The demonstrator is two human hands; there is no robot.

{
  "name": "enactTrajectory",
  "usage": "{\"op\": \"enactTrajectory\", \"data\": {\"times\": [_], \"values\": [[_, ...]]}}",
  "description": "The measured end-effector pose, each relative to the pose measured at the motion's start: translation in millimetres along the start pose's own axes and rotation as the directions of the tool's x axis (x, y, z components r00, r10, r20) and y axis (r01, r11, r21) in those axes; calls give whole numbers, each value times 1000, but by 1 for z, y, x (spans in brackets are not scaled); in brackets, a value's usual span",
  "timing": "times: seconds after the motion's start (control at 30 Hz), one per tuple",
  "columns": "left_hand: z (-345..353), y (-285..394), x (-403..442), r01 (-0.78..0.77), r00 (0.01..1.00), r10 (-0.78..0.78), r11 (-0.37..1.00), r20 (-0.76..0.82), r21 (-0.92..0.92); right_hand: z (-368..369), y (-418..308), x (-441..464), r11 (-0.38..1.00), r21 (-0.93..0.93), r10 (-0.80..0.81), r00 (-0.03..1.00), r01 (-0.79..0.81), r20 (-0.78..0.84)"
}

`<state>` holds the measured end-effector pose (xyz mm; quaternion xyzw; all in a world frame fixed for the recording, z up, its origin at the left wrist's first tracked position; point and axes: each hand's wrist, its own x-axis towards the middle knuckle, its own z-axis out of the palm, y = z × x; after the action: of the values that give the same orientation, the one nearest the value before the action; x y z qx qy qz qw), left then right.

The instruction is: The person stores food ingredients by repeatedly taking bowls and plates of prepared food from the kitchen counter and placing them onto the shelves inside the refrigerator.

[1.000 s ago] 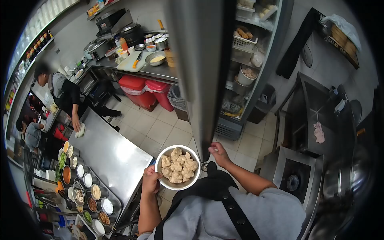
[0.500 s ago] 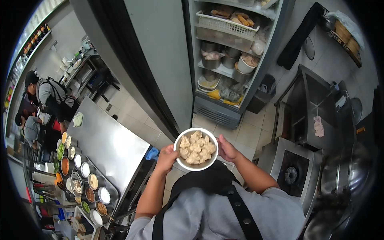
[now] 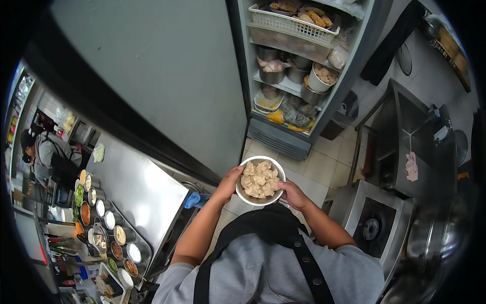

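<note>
A white round bowl (image 3: 253, 202) is held level in front of my apron, heaped with pale beige lumps of food (image 3: 260, 178). My left hand (image 3: 229, 185) is closed on its left side. On the opposite side, my right hand (image 3: 294, 195) grips the rim with the thumb near the top edge. The undersides of both hands are partly hidden. Beyond the bowl stands an open refrigerator (image 3: 281, 138), its shelves holding metal pots, a white bucket (image 3: 323, 77) of similar lumps and a white basket (image 3: 293, 26) of browned food.
The refrigerator door (image 3: 167, 76) stands wide at the left. A steel table (image 3: 131, 175) with several food containers lies left, a blue cloth (image 3: 193, 200) at its corner. At right are a burner (image 3: 372, 228) and a sink (image 3: 412, 121). A co-worker (image 3: 53, 152) stands far left.
My right hand has gone from fingers spread beside the bowl to gripping its rim. The bowl sits slightly further right and higher in view. The refrigerator door fills more of the view.
</note>
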<state>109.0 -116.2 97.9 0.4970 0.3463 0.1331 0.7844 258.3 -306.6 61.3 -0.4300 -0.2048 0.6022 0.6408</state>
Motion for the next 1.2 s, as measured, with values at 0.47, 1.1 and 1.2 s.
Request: {"op": "enactTrajectory", "data": {"times": [0.47,1.1,1.2], "values": [[20,7,118,-79,967,108,988,-231,130,-76,-69,103,893,-412,207,978,-183,13],[-13,27,55,222,958,-161,941,-238,257,-276,-53,433,988,-156,-103,803,12,-587],[-10,29,48,233,957,-181,946,-227,224,-287,-68,486,989,-127,-142,744,77,-653]]}}
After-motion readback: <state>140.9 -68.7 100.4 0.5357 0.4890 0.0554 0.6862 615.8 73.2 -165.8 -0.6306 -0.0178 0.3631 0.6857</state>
